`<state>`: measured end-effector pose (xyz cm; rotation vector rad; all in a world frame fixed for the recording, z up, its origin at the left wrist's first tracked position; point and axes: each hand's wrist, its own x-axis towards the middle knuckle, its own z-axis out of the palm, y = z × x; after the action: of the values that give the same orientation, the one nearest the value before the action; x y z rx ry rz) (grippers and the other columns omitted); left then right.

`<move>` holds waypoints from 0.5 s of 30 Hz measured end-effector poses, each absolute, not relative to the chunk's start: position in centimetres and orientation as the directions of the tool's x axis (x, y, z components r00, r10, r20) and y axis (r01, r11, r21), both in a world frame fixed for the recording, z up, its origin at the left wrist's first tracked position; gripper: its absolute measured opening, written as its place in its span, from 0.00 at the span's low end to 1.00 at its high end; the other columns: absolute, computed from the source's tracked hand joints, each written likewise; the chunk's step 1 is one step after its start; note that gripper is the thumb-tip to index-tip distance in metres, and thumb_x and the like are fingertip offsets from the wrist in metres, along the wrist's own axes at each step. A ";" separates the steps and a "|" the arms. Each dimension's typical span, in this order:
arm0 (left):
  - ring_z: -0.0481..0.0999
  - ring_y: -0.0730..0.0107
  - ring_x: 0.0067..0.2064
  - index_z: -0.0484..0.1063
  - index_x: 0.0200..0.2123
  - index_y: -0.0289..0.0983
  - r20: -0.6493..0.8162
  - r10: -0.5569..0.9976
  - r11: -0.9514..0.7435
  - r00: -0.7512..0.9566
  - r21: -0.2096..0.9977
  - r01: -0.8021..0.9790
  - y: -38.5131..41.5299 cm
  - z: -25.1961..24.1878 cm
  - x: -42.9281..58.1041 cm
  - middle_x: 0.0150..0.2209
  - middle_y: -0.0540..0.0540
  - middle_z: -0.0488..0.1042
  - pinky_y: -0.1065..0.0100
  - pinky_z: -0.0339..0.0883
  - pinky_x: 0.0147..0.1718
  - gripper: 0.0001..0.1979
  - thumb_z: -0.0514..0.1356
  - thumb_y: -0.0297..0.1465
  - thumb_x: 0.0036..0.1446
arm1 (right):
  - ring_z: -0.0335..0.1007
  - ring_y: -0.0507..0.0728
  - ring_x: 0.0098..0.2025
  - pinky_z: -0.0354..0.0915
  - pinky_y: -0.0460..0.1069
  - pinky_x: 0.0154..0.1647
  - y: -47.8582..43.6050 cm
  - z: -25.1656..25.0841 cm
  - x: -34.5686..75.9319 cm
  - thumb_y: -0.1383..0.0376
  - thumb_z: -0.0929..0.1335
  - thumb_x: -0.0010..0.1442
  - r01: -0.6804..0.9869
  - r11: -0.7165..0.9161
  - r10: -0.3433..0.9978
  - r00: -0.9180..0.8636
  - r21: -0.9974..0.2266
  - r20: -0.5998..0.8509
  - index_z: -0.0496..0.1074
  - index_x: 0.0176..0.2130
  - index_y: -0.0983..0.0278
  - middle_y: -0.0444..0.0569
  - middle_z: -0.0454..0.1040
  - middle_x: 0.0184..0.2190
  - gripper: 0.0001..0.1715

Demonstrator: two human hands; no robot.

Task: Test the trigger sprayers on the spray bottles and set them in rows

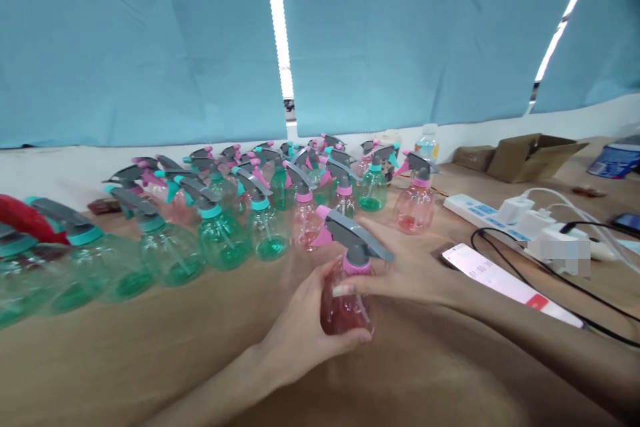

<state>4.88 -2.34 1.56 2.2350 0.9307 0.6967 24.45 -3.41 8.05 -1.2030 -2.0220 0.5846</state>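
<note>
Brown desk (150, 347), blue blinds (150, 47) behind; left hand (300, 333) has closed grip on body of pink spray bottle (345, 307), upright on desk at centre front, & right hand (405, 267) grips its neck. Behind are rows of green & pink bottles (220, 233); phone (500, 277), power strip (480, 210) at right.

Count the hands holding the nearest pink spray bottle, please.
2. The left hand wraps the pink spray bottle low, from the left; the right hand holds its neck, from the right. None seems hidden.
</note>
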 end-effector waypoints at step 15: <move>0.57 0.44 0.61 0.51 0.61 0.42 0.273 0.724 -0.628 0.633 0.640 0.442 -1.1 1.4 2.9 0.58 0.39 0.63 0.45 0.55 0.55 0.44 0.67 0.48 0.45 | 0.69 0.55 0.32 0.69 0.52 0.34 -1.2 7.4 20.2 0.60 0.66 0.54 0.396 0.481 0.875 -0.279 -0.782 0.396 0.64 0.37 0.57 0.42 0.70 0.30 0.09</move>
<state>2.90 -1.15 1.40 2.3289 0.9116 0.7098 20.18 -1.19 7.37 -1.0617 -1.8716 0.7049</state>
